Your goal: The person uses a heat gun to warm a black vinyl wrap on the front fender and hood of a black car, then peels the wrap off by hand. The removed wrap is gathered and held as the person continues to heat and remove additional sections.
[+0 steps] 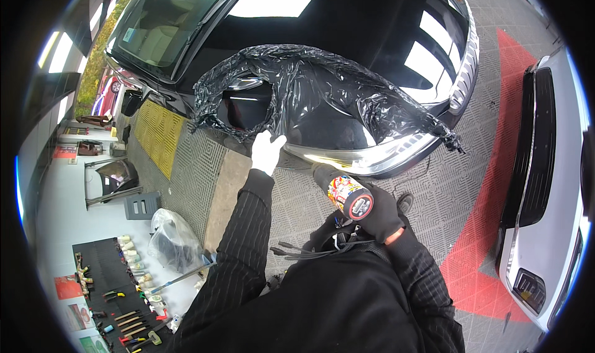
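Observation:
My left hand [268, 153], in a white glove, pinches the lower edge of a crumpled, glossy black plastic film [316, 80]. The film drapes over the front fender of a black car [347, 18], and a round opening in it shows dark bodywork. Its bunched end hangs past the headlight [378, 158]. In a black glove, my right hand [381, 213] is wrapped round a heat gun [347, 195] with a colourful patterned body and a small display on its back end. The gun's nozzle points up toward the headlight and fender, apart from them. The gun's handle is mostly hidden.
A white car [551, 186] stands at the right. Grey grid floor tiles [297, 198] have a red stripe [496, 186] and a yellow patch [156, 139]. At the left are a plastic-wrapped object [173, 241] and a dark board with tools [118, 297]. Cables [304, 252] hang by my waist.

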Tool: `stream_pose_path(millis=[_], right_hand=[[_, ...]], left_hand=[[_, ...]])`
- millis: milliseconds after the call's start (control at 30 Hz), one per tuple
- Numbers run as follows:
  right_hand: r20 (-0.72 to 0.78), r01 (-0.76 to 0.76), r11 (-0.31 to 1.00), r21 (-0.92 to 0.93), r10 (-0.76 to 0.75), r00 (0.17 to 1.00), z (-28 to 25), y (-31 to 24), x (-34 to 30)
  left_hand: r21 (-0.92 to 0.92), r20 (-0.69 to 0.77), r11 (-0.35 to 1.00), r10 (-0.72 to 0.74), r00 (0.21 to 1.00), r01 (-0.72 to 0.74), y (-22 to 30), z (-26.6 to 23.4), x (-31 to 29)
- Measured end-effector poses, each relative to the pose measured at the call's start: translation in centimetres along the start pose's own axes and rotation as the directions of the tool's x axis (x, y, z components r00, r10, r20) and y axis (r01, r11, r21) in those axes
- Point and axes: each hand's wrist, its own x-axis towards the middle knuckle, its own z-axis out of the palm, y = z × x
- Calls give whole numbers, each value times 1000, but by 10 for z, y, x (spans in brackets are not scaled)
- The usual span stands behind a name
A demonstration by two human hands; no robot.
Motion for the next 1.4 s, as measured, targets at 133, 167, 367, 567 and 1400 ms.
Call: stream_pose_path(millis=[133,167,367,567,1400], right_hand=[[-13,-21,1000,0,21,1000,4,2,-1],[8,-45,999,-20,45,999,5,3,0],[15,-52,999,8,52,999,11,1,5],[85,-51,998,-41,55,995,-5,-1,6],[37,53,996,68,-55,998,-28,4,0]], left_hand=[[-207,108,970,-111,988,132,-5,-4,-6],[-270,122,958,-64,991,95,-4,-5,-9],[-597,235,771,-95,967,221,6,-18,-16],[-405,119,913,2,993,46,20,-18,-18],[-553,212,800,-134,968,232,56,-28,-49]])
